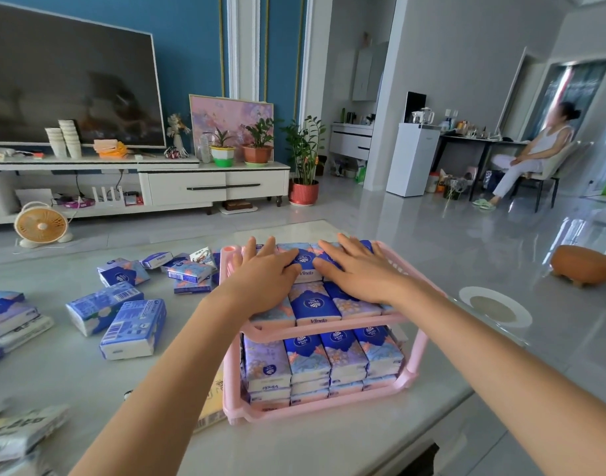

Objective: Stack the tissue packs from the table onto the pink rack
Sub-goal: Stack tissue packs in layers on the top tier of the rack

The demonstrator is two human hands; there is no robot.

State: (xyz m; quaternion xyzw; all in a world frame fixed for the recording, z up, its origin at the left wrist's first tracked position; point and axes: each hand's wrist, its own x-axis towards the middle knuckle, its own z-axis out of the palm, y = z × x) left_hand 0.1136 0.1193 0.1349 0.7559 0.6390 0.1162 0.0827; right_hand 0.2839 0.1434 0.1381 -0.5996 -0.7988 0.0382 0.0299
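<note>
Pressing packs level on the rack's top tier looks like the step in hand: left hand and right hand lie flat, fingers spread, gripping nothing. Next, fetching loose packs left on the table means reaching left.

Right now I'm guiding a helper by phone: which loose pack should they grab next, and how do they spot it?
Start at the pink rack on the table and look to its left. The nearest loose tissue pack lies there. Unlike its neighbours, it shows a barcode on a blue back, with its white end facing you.
</note>
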